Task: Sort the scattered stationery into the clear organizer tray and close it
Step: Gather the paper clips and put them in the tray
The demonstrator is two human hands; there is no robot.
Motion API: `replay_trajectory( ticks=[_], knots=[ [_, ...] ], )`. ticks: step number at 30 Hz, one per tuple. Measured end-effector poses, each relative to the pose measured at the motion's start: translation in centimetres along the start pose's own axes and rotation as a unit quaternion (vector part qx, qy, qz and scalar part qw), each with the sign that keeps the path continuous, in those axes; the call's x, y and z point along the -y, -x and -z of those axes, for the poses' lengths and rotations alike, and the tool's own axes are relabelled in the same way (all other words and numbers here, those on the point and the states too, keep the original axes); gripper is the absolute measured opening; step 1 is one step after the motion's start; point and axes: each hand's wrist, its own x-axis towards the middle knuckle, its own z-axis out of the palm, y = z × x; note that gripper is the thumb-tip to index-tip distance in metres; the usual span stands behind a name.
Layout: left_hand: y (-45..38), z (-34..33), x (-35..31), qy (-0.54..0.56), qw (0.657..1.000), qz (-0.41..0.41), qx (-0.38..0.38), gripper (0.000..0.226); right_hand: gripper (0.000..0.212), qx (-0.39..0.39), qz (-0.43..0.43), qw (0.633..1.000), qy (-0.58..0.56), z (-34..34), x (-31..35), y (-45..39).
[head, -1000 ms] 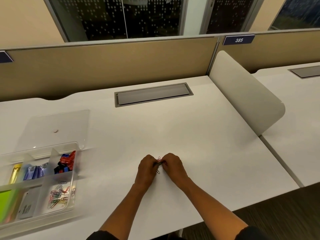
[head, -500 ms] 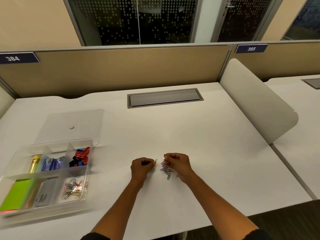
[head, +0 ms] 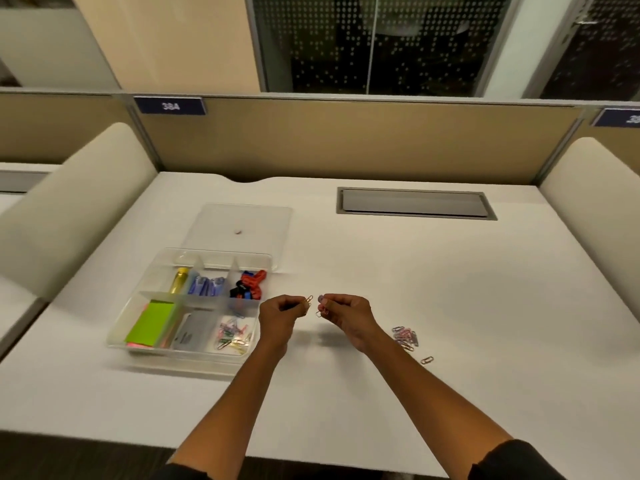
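A white desk (head: pixel 450 306) sits in a row of study booths, with a grey cable hatch (head: pixel 415 203) set into its top. A tan partition (head: pixel 346 140) backs it, carrying a navy number plate (head: pixel 169 106). Cream side dividers (head: pixel 69 202) flank it. Dark dotted glass windows (head: pixel 374 43) run above.

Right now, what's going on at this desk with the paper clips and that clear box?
A person is sorting stationery into a clear organizer tray on the white desk. The left hand and the right hand each pinch a few paper clips, held up just right of the tray. A small pile of paper clips still lies on the desk by the right forearm. The tray already holds clips, binder clips, sticky notes and a yellow marker. Its lid lies flat behind it, so it is not closed yet.
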Motion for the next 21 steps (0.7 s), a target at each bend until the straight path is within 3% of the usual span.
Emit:
replay_trajectory(
  ticks=[7,13,17,21],
  knots=[
    [0.1,7.0,-1.3,-0.078,0.991,-0.038,-0.107,0.014,0.021,0.088,0.021,0.992,0.093,-8.6,-1.4,-1.0],
    [0.2,11.5,-1.2,-0.181,0.97,-0.036,-0.157,0.015,0.02,0.098,0.032,0.973,0.206,-13.2,-3.1,-1.5],
    [0.0,13.2,-1.0,-0.263,0.95,-0.051,-0.158,0.015,0.018,0.068,0.076,0.94,0.327,-14.8,-4.4,-2.0],
    [-0.4,13.8,-0.9,-0.335,0.929,-0.074,-0.142,0.017,0.017,0.08,0.145,0.882,0.442,-15.7,-4.9,-2.3]
  ],
)
